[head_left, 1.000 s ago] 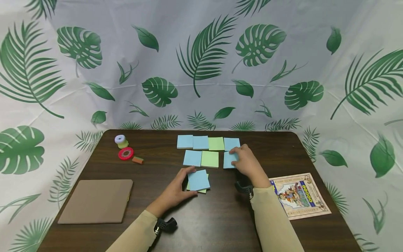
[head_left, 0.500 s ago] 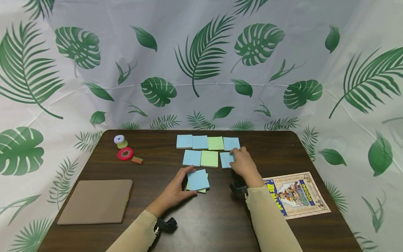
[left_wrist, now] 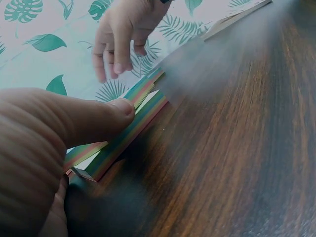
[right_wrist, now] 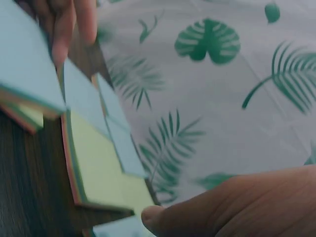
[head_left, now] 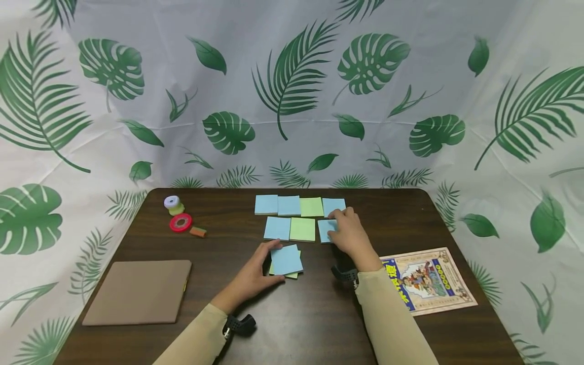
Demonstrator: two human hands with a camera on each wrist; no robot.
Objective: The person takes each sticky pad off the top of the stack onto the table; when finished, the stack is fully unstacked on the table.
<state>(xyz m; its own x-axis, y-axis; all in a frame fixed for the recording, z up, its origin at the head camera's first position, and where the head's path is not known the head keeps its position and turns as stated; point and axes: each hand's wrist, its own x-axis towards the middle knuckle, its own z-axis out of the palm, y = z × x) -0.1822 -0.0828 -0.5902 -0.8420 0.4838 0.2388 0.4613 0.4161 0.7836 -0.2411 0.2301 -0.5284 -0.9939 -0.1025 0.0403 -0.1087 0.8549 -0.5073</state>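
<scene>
My left hand (head_left: pixel 253 271) grips a blue sticky note pad (head_left: pixel 286 259) between thumb and fingers. It lies askew over a green pad (head_left: pixel 292 276) at the front of the table; in the left wrist view the thumb presses on the pads' striped edges (left_wrist: pixel 131 131). My right hand (head_left: pixel 353 234) pinches another blue sticky note pad (head_left: pixel 324 231) by its right side, partly covering it. A narrow gap separates that pad from a green pad (head_left: pixel 302 229), which adjoins a blue pad (head_left: pixel 277 228). In the right wrist view the thumb (right_wrist: pixel 155 217) is at the held pad's edge (right_wrist: pixel 118 228).
Behind lies a row of blue pads (head_left: pixel 266 204) with one green pad (head_left: pixel 312 207) among them. At left are a spool (head_left: pixel 173 204), a red ring (head_left: pixel 180 222), a small orange-green block (head_left: pixel 198 231) and a flat brown case (head_left: pixel 137 292). A booklet (head_left: pixel 429 284) lies at right.
My right hand has slid the blue sticky note pad left, closer to the green pad in the middle row. The left hand keeps its place on the front pads.
</scene>
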